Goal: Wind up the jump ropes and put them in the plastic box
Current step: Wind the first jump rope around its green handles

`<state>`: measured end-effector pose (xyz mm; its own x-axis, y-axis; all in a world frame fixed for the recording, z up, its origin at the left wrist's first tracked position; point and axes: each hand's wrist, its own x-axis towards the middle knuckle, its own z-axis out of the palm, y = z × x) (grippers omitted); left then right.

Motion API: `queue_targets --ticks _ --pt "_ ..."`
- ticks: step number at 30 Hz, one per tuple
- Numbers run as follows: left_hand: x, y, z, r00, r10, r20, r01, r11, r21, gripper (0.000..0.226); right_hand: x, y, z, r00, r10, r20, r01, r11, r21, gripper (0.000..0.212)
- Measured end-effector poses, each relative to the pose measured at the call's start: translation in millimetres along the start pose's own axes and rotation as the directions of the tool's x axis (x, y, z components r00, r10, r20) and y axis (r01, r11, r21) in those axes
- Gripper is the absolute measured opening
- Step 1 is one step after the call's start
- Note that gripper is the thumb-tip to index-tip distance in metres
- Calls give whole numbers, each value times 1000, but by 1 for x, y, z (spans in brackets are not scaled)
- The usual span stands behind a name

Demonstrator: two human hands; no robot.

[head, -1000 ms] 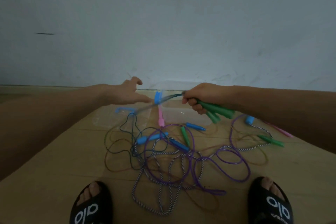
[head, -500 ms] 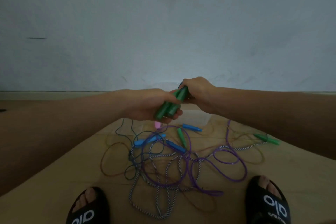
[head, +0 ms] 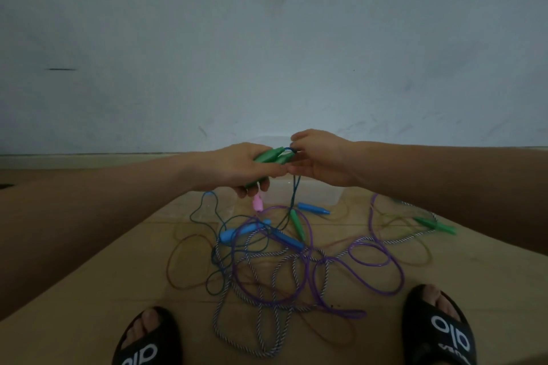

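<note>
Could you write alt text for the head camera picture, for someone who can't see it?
The left hand grips two green handles while the right hand pinches their dark cord. Below, tangled jump ropes lie on the floor before a clear plastic box.

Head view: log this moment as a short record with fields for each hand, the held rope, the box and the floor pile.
left hand: grips the pair of green handles
right hand: pinches the dark blue cord at the handles' tips
held rope: cord hangs down into the pile, not yet wound
plastic box: clear, on the floor behind the hands; contents cannot be told
floor pile: tangled purple rope, striped rope, blue handles, green handle
feet: black slides at the near edge
</note>
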<state>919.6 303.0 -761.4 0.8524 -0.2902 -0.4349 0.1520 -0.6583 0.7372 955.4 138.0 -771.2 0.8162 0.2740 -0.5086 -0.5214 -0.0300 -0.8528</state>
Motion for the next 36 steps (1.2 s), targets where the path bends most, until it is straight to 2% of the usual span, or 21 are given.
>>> queue_targets --ticks 2,3,4,5,6,7,8,10,14,17,19,21,24,26,30,32,34,36 --pt "0 1 -2 1000 -2 -9 2 999 49 26 -1 0 1 1000 0 -2 -1 989 -149 17" --pt "0 1 -4 1000 -9 -3 9 997 77 28 0 0 -1 998 -52 -28 39 940 -338 23" --pt "0 2 -5 1000 -18 4 17 995 103 29 0 0 -4 990 -138 -38 92 816 -570 31" --pt "0 1 -6 1000 -27 9 25 992 122 29 0 0 -6 972 -236 -12 147 643 -751 38" --pt "0 1 -6 999 -35 10 34 991 131 27 0 0 -6 946 -321 46 208 490 -846 43" --pt "1 1 -7 999 -43 9 42 991 130 25 0 0 -6 924 -369 102 264 422 -867 45" --pt "2 0 -7 999 -49 7 48 991 127 23 -1 0 -4 913 -382 140 310 430 -848 45" --pt "4 1 -7 999 -45 6 43 990 132 20 -2 -1 0 912 -369 182 369 539 -757 41" --pt "4 3 -9 1000 5 -11 -4 985 175 19 0 6 4 930 -243 275 363 711 -602 45" --pt "7 1 -11 998 41 -38 -31 971 236 13 1 8 2 940 -227 255 333 779 -531 42" --pt "12 -3 -13 993 90 -72 -67 959 277 19 4 7 2 944 -257 205 325 819 -473 40" --pt "17 -7 -11 976 163 -142 -89 902 422 28 8 7 1 953 -258 157 300 865 -403 39" --pt "22 -15 -6 918 294 -267 -60 768 638 31 11 5 -4 963 -248 104 269 891 -366 35" --pt "23 -18 -2 886 368 -283 -68 706 705 31 11 4 -7 965 -245 93 262 885 -384 34" --pt "25 -22 -2 875 423 -236 -109 646 756 27 10 7 -8 963 -256 88 267 839 -474 39" --pt "25 -25 -6 888 412 -205 -118 635 763 25 9 8 -8 939 -333 87 309 707 -636 44" --pt "26 -29 -11 907 369 -202 -119 686 718 25 6 8 -11 886 -451 110 352 497 -793 50" --pt "27 -32 -17 911 331 -244 -98 751 653 26 3 9 -15 846 -517 131 379 410 -830 49"
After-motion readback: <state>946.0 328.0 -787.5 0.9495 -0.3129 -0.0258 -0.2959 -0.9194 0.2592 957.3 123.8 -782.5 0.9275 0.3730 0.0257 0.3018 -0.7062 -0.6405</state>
